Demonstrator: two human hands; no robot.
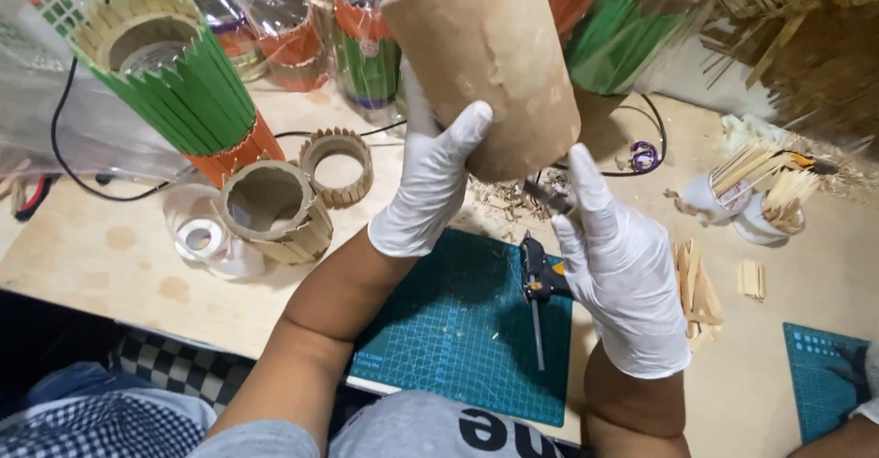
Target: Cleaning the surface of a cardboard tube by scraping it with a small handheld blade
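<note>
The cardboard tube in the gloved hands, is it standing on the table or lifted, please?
Lifted: both hands, left and right, hold the cardboard tube tilted above the cutting mat.

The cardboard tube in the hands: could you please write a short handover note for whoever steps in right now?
Left hand, gloved, grips the plain cardboard tube, raised and tilted above the table.
Right hand, gloved, steadies the tube's lower edge; the glue gun sits beside it over the green cutting mat.
Done: the green and orange stick-clad tube stands at left; a partly clad tube lies nearby.
Left: the held tube carries no sticks yet. Loose wooden sticks lie at right, more in cups.
</note>
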